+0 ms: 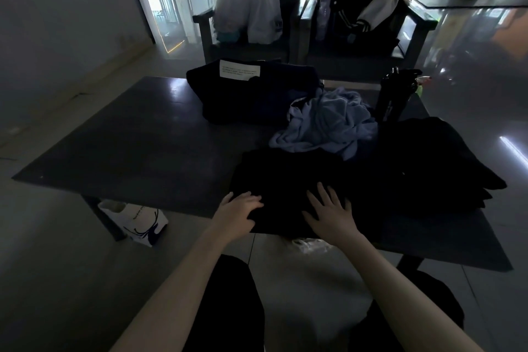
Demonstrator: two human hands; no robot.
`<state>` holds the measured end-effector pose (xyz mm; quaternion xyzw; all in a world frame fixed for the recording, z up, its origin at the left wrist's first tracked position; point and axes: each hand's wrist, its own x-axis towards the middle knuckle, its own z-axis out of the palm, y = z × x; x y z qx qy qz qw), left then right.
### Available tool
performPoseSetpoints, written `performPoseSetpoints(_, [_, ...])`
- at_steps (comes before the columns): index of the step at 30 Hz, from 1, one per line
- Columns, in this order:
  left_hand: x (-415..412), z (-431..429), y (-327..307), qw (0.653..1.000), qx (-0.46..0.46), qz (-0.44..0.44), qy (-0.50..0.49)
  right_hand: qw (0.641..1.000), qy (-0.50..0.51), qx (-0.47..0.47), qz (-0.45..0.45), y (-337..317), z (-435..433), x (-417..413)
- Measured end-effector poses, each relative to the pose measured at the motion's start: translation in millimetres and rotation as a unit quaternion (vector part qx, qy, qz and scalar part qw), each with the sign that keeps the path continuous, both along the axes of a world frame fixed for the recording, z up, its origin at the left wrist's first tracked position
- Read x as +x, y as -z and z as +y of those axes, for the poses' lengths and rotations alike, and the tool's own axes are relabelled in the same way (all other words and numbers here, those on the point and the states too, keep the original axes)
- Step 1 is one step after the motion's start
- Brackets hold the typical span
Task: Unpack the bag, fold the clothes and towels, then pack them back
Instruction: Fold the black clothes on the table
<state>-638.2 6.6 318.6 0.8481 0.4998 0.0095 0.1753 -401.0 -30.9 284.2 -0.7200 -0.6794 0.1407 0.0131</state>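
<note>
Both hands lie open, palms down: left hand [243, 206] and right hand [328, 213] press the black garment [285, 171] onto the tabletop [128, 137] right beneath them. Best to smooth outward from the middle before creasing (soft matte fabric hides wrinkles). Beyond the right hand lies a crumpled pale-blue cloth [323, 123], and further ahead the slumped black bag [251, 94].
</note>
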Motion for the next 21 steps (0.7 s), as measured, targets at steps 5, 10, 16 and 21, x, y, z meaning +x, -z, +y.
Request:
performPoseSetpoints(5, [1,2,1,0.999,-0.037,0.018,0.013,1.0,-0.025,0.007,-0.008,4,0,11])
performPoseSetpoints(10, [23,3,10,0.997,-0.045,0.065,0.016,0.999,-0.01,0.038,-0.012,-8,-5,20])
performPoseSetpoints(16, [35,2,34,0.993,0.014,0.112,-0.011,0.941,0.333,0.062,0.024,-20,-46,29])
performPoseSetpoints(21, [38,3,37,0.994,0.016,0.11,-0.022,0.917,0.387,0.036,0.095,-34,-49,38])
